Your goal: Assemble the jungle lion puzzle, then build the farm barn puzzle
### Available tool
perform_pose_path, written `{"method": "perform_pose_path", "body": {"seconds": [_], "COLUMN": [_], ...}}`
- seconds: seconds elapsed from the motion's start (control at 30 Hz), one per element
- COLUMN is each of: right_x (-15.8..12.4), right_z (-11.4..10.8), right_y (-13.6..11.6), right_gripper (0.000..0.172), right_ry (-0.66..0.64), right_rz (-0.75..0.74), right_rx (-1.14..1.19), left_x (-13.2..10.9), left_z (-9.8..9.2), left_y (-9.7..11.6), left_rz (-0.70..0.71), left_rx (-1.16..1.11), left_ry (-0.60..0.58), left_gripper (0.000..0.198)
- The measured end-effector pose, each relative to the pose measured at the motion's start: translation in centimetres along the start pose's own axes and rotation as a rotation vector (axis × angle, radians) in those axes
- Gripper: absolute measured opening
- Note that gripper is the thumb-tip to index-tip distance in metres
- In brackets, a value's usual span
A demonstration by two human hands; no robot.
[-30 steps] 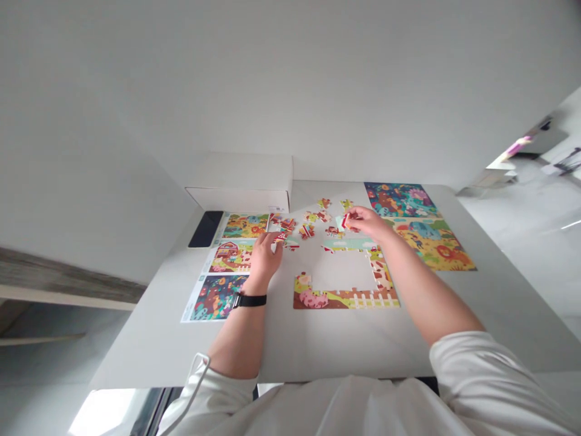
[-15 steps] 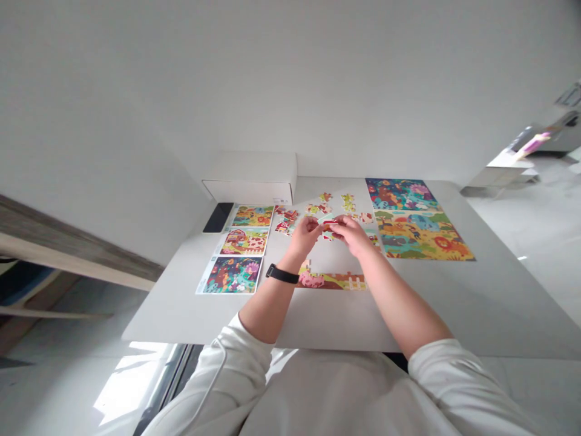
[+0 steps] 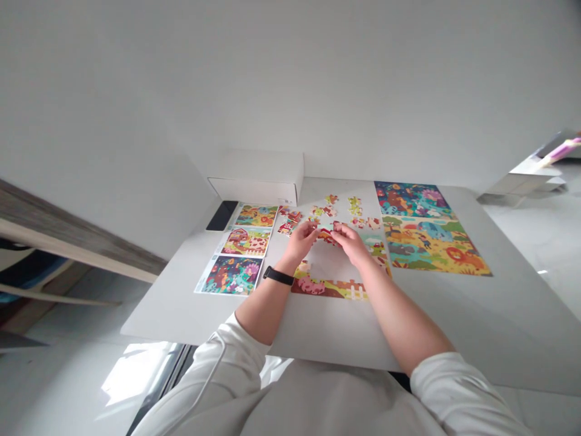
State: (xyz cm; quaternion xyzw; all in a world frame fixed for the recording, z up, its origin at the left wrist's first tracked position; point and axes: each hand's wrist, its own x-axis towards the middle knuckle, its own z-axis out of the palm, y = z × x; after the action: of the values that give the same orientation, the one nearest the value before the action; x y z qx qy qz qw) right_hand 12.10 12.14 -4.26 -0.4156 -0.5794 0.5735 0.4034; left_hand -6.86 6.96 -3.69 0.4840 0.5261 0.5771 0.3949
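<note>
My left hand (image 3: pixel 301 241), with a black band on its wrist, is closed, thumb and fingertips pinching the left end of some red jigsaw puzzle pieces (image 3: pixel 326 235). At their right end my right hand (image 3: pixel 349 241) is closed on them too. The fingers partly cover these pieces, so I cannot tell how they are joined. Below the hands lies an assembled puzzle strip (image 3: pixel 324 288) with a pink pig and a white fence. More joined pieces (image 3: pixel 379 249) run up beside my right wrist. Loose puzzle pieces (image 3: pixel 289 220) lie left of my left hand; several others (image 3: pixel 354 206) lie beyond the hands.
Three small picture sheets (image 3: pixel 246 241) line the left side, beside a black phone (image 3: pixel 222 215). A white box (image 3: pixel 254 189) stands at the back against the wall. Two finished puzzles (image 3: pixel 431 242) lie on the right of the white table (image 3: pixel 454 309).
The view has shifted slightly. My hands have moved a little apart, and the red pieces between them now show more widely and lie lower.
</note>
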Motion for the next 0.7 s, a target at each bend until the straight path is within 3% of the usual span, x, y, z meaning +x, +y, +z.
{"method": "perform_pose_path", "body": {"seconds": [0.13, 0.3, 0.6, 0.7], "right_x": [0.2, 0.1, -0.3, -0.2], "right_z": [-0.1, 0.2, 0.2, -0.1], "right_y": [0.2, 0.5, 0.6, 0.8], "right_gripper": [0.047, 0.044, 0.051, 0.058], "right_ry": [0.082, 0.076, 0.015, 0.090], "right_rz": [0.022, 0.020, 0.016, -0.030], "right_rx": [0.035, 0.029, 0.010, -0.024], "left_x": [-0.5, -1.2, -1.1, -1.0], "left_z": [-0.8, -1.3, -0.9, -1.1], "left_y": [0.9, 2.0, 1.2, 1.2], "left_rz": [0.204, 0.431, 0.496, 0.511], "left_rx": [0.266, 0.556, 0.673, 0.665], "left_ry": [0.026, -0.085, -0.120, -0.111], "left_gripper": [0.033, 0.038, 0.034, 0.030]}}
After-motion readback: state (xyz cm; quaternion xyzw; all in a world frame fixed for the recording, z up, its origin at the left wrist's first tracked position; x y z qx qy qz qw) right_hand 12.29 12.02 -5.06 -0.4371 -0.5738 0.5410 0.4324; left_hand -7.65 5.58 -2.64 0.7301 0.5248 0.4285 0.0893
